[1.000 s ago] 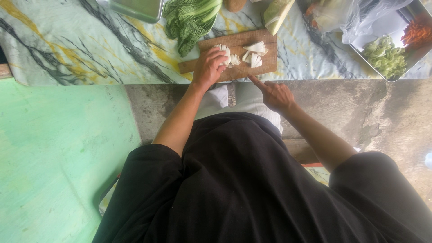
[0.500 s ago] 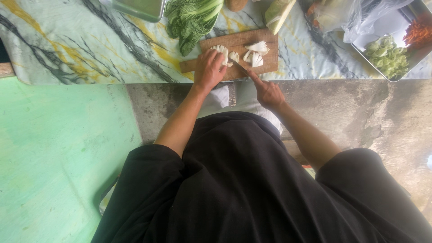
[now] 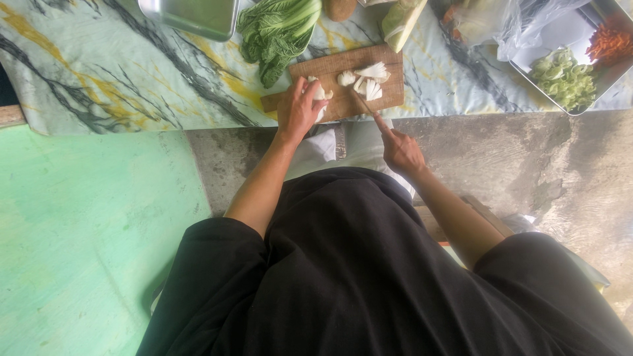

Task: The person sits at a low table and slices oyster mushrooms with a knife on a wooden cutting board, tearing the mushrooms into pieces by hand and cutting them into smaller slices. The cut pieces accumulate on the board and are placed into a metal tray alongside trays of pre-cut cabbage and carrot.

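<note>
A wooden cutting board [image 3: 330,66] lies on a marbled cloth. White cut vegetable pieces [image 3: 368,79] sit on its right half. My left hand [image 3: 298,109] presses a white vegetable piece [image 3: 320,93] down at the board's near edge. My right hand [image 3: 401,150] grips a knife [image 3: 366,109] by its handle, the blade angled up toward the cut pieces. A bunch of leafy greens [image 3: 273,29] lies just beyond the board.
A metal tray [image 3: 198,14] stands at the back left. At the right, another metal tray [image 3: 601,82] holds chopped green and orange vegetables, with a clear plastic bag [image 3: 521,23] beside it. A pale green vegetable piece [image 3: 399,21] lies behind the board. Concrete and green-painted floor below.
My right hand has moved the knife up from below the board's edge onto the board, toward the cut pieces. My left hand stays on the white piece.
</note>
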